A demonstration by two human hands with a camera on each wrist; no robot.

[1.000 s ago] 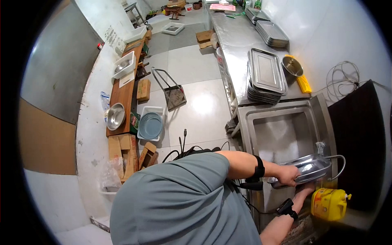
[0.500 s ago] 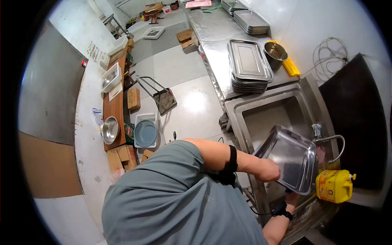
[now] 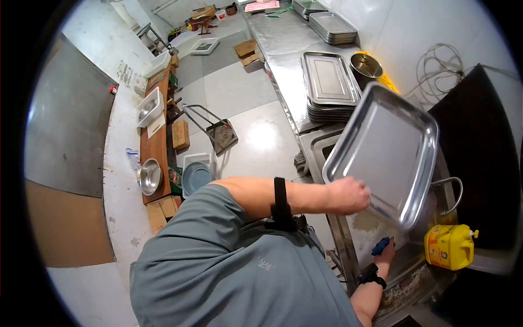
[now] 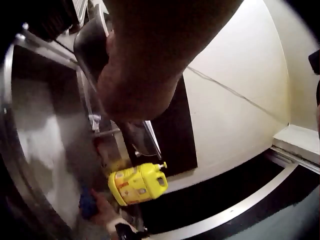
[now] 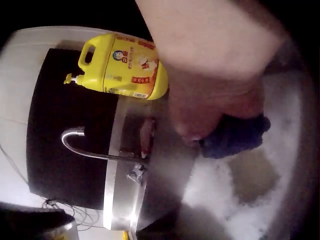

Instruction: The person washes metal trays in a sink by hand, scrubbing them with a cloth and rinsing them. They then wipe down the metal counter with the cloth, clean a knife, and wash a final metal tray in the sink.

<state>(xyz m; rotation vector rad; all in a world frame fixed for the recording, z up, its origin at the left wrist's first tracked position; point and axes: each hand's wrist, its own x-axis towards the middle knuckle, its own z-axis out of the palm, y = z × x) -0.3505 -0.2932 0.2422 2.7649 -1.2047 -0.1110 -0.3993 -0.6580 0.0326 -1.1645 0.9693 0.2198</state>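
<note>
In the head view my left hand (image 3: 348,195) grips the near edge of a shiny rectangular metal tray (image 3: 388,150), raised and tilted above the sink (image 3: 313,144). In the left wrist view my forearm covers much of the tray (image 4: 91,47). Lower down, my right hand (image 3: 387,255) holds a bunched dark blue cloth (image 3: 380,246) over the sink basin. From the right wrist, the cloth (image 5: 235,137) shows under curled fingers, above white foamy water (image 5: 210,180).
A yellow pump jug (image 3: 449,248) stands at the sink's rim beside a curved faucet (image 3: 455,199). Stacked metal trays (image 3: 332,79) and a steel pot (image 3: 366,66) sit on the steel counter (image 3: 278,54). Across the floor, a wooden bench (image 3: 155,144) holds a metal bowl (image 3: 150,177).
My left hand has lifted the tray up and away from the basin, turning its broad face into view. My right hand, earlier partly hidden beneath the tray, now shows with the blue cloth.
</note>
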